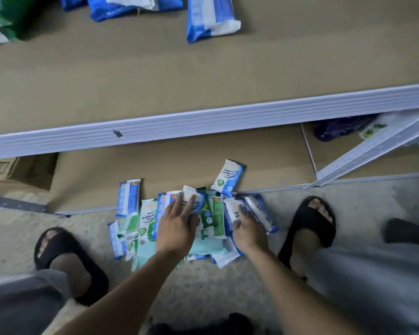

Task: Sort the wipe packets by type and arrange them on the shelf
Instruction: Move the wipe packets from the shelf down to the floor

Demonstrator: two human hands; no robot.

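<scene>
Head view: my left hand [177,223] lies straight-fingered on a blue-and-white packet [196,199]. My right hand [246,229] curls round a white packet [234,209]. Both are in the heap of wipe packets [148,218] on the floor [203,281] at the foot of the shelf [203,123]. Most packets lie face up, long axis toward the shelf. Best, I judge, to read the labels, lift one type only and keep the ends aligned.

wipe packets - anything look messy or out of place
The packets lie in a jumbled heap on the floor, blue and green types mixed and askew. One blue packet lies tilted on the low board.
</scene>
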